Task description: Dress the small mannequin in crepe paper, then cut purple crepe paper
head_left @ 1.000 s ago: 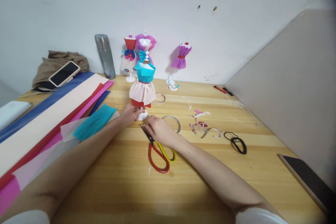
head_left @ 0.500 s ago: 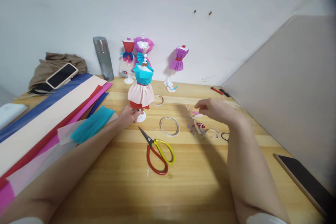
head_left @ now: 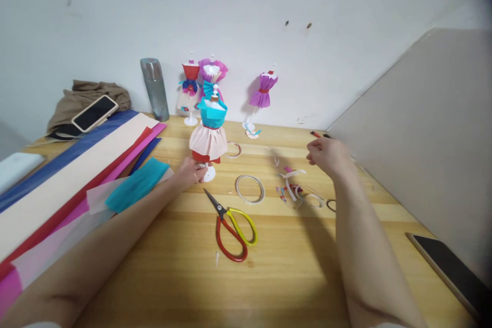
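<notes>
Centre-left of the frame, the left hand (head_left: 191, 173) is at the base of the front mannequin (head_left: 209, 136), dressed in a turquoise top, a pale pink skirt and a red underlayer. Over at centre right, the right hand (head_left: 326, 158) hovers above the table (head_left: 284, 277), fingers curled, beyond a little heap of paper scraps (head_left: 294, 188). Scissors (head_left: 230, 228) lie just below centre, one handle red, one yellow, tips towards the upper left, with a tape roll (head_left: 250, 189) just above them. Upper middle, more dressed mannequins (head_left: 263, 93) stand by the wall, a flask (head_left: 155, 89) to their left. Long coloured paper sheets (head_left: 82, 179) fill the left side, and a phone (head_left: 448, 271) lies lower right.
</notes>
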`<move>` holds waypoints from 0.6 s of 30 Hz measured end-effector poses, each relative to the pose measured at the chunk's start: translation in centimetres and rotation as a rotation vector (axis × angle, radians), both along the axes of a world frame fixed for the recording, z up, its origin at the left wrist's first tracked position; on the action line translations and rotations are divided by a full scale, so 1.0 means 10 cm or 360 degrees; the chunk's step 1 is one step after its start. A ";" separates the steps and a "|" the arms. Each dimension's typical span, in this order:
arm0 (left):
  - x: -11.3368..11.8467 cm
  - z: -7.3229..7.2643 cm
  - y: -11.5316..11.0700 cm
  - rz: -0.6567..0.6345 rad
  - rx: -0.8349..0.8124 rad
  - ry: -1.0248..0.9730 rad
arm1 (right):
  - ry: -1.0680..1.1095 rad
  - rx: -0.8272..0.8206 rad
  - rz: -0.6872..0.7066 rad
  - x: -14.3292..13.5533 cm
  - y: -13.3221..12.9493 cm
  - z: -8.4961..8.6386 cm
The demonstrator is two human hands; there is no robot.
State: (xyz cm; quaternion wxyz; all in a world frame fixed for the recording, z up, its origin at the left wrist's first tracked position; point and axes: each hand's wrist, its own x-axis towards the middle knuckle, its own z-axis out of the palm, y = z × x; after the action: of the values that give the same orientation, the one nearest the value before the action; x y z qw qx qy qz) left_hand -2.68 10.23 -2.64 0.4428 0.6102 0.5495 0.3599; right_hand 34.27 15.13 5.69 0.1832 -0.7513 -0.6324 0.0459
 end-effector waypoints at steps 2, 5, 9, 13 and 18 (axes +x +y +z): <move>0.00 0.01 0.00 -0.0003 -0.0003 -0.0012 | 0.0135 -0.0084 -0.0047 0.01 0.00 0.01; -0.01 0.01 0.01 0.0002 -0.0022 -0.0028 | 0.0331 -0.0073 -0.0123 -0.03 -0.02 0.03; -0.03 0.00 0.03 0.0027 -0.0017 -0.0010 | 0.0341 0.0127 -0.0119 -0.10 -0.07 0.07; -0.06 -0.06 0.06 0.0043 0.0019 0.0020 | 0.0341 0.0242 -0.0077 -0.18 -0.12 0.12; -0.07 -0.12 0.11 0.0033 0.0053 0.0047 | 0.0119 0.0009 0.0055 -0.18 -0.15 0.13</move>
State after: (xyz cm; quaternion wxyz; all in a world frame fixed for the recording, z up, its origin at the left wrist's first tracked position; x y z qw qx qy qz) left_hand -3.36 11.29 -3.79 0.4208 0.6170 0.5562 0.3645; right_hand 32.49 13.63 7.02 0.2080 -0.7376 -0.6380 0.0754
